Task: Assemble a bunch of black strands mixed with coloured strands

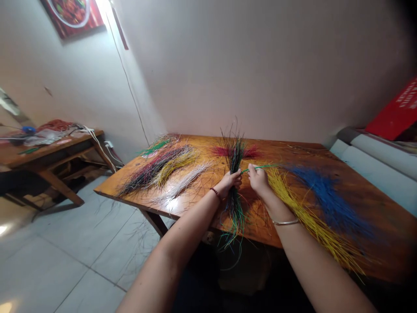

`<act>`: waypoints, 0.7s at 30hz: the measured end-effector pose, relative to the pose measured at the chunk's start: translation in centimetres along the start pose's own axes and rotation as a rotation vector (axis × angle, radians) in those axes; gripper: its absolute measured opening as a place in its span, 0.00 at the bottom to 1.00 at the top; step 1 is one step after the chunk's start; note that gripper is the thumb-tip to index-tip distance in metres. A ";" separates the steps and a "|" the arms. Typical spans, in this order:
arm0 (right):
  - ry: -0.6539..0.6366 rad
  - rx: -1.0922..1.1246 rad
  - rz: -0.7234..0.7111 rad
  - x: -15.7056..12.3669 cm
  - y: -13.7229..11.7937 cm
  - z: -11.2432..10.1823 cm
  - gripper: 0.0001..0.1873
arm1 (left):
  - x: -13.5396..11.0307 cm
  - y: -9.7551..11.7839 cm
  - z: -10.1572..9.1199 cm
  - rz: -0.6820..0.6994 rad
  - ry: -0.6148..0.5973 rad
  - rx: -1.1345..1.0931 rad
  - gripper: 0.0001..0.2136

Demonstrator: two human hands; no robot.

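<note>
My left hand [230, 181] is closed around the middle of a bundle of dark and green wires [236, 163], held upright above the table's front edge. Its loose ends fan out above and below the fist. A green strand [264, 166] runs from the bundle to my right hand [257, 177], which pinches it just to the right and lets its tail stick out. Close by my right forearm lies a bundle of yellow wires [302, 206], with a bundle of blue wires [329, 198] beyond it. Red wires [252, 151] lie behind the held bundle.
White wires [187, 180], a second yellow bundle [176, 164], dark and red wires [146, 170] and green wires [156, 148] lie on the wooden table [202, 204] at left. Large rolls [384, 152] stand along the right. Another table [48, 154] with cables is far left.
</note>
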State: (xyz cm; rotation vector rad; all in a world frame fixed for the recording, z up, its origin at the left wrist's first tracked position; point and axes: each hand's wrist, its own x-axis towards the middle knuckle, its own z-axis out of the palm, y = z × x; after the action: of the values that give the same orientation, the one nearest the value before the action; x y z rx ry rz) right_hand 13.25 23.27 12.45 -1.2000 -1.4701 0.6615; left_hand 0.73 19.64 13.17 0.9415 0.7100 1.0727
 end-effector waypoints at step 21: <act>0.081 0.409 0.211 0.4 -1.2 -0.6 0.26 | -0.4 0.2 0.3 -0.037 -0.031 0.026 0.19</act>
State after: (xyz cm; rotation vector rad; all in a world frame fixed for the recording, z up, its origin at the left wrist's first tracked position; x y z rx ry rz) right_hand 13.48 23.09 13.83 -1.0511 -1.0814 0.9918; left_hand 0.76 19.24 13.49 0.9622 0.7151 1.0162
